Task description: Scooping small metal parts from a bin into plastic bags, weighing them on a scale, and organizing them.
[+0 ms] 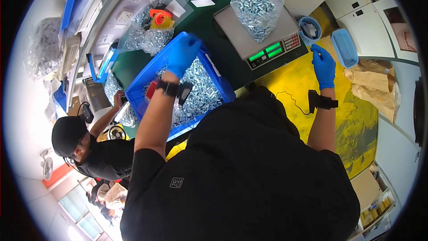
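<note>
My left hand point(182, 58), in a blue glove, is over the far rim of a blue plastic bin point(138, 88). Motion smears its fingers, so I cannot tell whether it holds anything. Many small silvery metal sleeve-like pieces point(200, 91) fill the bin. A red object point(151, 90) shows beside my left forearm, partly hidden. My right hand point(324, 68), also blue-gloved, is raised off to the right, near the scale's corner. Its fingers are loosely bent and apart, with nothing visible in them. A clear bag of metal pieces point(256, 9) lies on the digital scale point(232, 29).
Bagged metal pieces point(158, 40) and an orange tape dispenser point(160, 16) lie behind the bin on the green table point(214, 58). A small blue waste bin point(310, 29), a light-blue tub point(344, 48) and brown paper point(374, 85) are at right. A co-worker point(98, 147) reaches in from the left.
</note>
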Motion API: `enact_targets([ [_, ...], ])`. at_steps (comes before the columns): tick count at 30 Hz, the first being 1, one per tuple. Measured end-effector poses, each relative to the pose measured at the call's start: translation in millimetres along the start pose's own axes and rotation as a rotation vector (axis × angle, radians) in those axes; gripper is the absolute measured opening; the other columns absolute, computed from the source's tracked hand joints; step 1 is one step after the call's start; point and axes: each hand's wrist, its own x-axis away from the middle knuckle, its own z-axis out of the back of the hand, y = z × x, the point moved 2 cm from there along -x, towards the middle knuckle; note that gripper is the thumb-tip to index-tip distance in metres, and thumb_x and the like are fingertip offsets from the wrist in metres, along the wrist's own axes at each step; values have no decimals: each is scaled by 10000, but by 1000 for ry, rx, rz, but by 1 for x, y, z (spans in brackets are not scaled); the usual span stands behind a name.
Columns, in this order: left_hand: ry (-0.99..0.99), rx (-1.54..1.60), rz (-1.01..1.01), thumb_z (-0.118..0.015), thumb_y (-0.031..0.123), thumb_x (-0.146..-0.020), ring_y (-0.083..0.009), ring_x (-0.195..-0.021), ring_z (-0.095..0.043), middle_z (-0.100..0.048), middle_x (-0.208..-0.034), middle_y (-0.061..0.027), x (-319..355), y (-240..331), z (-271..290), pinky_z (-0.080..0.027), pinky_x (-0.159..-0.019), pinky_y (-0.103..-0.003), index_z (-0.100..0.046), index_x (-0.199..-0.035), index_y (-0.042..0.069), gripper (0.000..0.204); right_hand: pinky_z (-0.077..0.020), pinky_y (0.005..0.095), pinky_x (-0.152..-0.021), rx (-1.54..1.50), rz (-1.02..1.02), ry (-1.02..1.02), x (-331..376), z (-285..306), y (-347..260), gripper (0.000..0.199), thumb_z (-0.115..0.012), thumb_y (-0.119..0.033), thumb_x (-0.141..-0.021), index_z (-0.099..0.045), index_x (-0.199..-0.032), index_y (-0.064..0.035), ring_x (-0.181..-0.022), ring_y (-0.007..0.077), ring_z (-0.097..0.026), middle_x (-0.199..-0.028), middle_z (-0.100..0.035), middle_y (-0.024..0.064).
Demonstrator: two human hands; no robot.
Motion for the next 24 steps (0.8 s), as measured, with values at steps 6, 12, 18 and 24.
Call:
enact_targets([
  [6, 261, 25, -685, -608, 170, -877, -356, -905, -660, -680, -970, -173, -86, 156, -14, -533, -777, -423, -685, -1000, 74, 174, -503, 239, -631, -61, -51, 11, 12, 2, -3, 242, -579, -143, -945, -694, -1132, -40, -707, 101, -625, -1066, -723, 49],
  [12, -173, -444, -621, -598, 122, -860, -369, -1002, -646, -661, -1100, -185, -155, 178, -82, -526, -872, -451, -657, -1168, 130, 314, -503, 241, -629, -64, -94, 37, 31, 18, 0, 246, -575, -129, -941, -691, -1140, -42, -696, 97, -618, -1060, -723, 45],
  [18, -125, -470, -742, -606, 145, -860, -390, -1022, -632, -641, -1123, -194, -154, 146, -111, -520, -886, -447, -616, -1247, 154, 387, -496, 245, -621, -95, -174, 34, 39, 27, 15, 255, -576, -127, -936, -688, -1149, -42, -663, 93, -599, -1041, -725, 47],
  [24, -89, -299, -623, -579, 190, -904, -371, -976, -644, -667, -1022, -187, -148, 160, -87, -521, -872, -427, -682, -1158, 158, 275, -493, 242, -621, -52, -110, 16, 24, 19, 19, 260, -578, -126, -936, -683, -1157, -37, -667, 92, -597, -1034, -724, 45],
])
